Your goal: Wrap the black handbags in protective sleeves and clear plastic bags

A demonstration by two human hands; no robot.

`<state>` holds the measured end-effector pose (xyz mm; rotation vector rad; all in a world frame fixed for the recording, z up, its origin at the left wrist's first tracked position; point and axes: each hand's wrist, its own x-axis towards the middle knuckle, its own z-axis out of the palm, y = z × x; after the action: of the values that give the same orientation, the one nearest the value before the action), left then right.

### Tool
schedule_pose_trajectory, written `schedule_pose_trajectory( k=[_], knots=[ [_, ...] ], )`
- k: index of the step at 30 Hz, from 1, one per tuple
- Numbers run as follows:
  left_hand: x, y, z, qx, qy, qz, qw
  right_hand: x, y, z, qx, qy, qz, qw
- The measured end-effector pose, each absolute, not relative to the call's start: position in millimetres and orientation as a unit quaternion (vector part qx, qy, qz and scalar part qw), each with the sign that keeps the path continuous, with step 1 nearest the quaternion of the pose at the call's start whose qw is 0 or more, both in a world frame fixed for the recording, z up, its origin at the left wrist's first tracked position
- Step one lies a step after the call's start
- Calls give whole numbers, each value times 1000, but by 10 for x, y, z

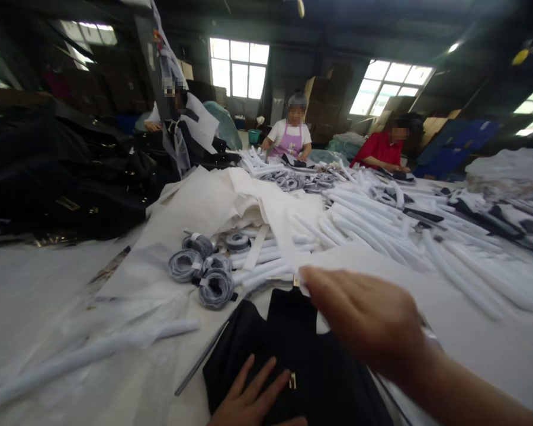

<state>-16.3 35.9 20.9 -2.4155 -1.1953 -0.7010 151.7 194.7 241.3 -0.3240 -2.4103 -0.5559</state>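
Observation:
A black bag (324,378) lies in front of me, with a small gold clasp piece (292,380) on its face. A flap or tab with a gold fitting (296,281) extends from its far edge. My left hand (253,396) rests flat on the bag, fingers spread, beside the clasp piece. Over the bag's far right side is my right hand (368,313), somewhat blurred, with its fingers pressed together. Its fingertips meet the end of a white paper strip (278,222). Whether they grip it is hidden. A bit of white (322,324) shows below that hand.
Coiled, wrapped grey straps (216,288) and white wrapped tubes (364,222) cover the table beyond the bag. Paper sheets (195,204) are piled behind the coils. Black bags (62,171) are heaped at left. A long white tube (89,355) lies nearer. Several co-workers (288,139) work across the table.

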Motion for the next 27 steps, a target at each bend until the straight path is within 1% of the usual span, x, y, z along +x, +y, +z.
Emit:
schedule_pose_trajectory(
  k=[2,4,5,7,9,11,14,16,19,23,27],
  knots=[
    [-126,315,326,-856,-434,-255,115,1450,1420,2143,-135,-947,-124,265],
    [-94,274,401,-857,-441,-266,20,1407,1083,1786,-194,-966,-34,168],
    [-82,249,426,-854,-445,-268,-29,1414,993,1630,-237,-965,29,110],
    [-72,197,466,-844,-455,-263,-109,1504,943,1441,-262,-952,152,29],
    [-82,152,509,-835,-467,-238,-167,1671,994,1408,-268,-934,238,-4],
    [-104,119,551,-834,-468,-208,-208,1854,1066,1430,-285,-927,241,-17],
    [-134,86,583,-823,-484,-173,-241,2042,1117,1373,-310,-934,173,-38],
    [-142,72,582,-815,-498,-153,-253,2088,1102,1283,-303,-938,160,-52],
    [-135,67,581,-816,-496,-152,-255,2067,1048,1190,-282,-942,169,-65],
    [-111,73,589,-820,-493,-173,-235,1943,984,1172,-288,-939,176,-62],
    [-100,52,559,-818,-510,-145,-225,1854,963,1130,-269,-943,192,-50]
  ],
)
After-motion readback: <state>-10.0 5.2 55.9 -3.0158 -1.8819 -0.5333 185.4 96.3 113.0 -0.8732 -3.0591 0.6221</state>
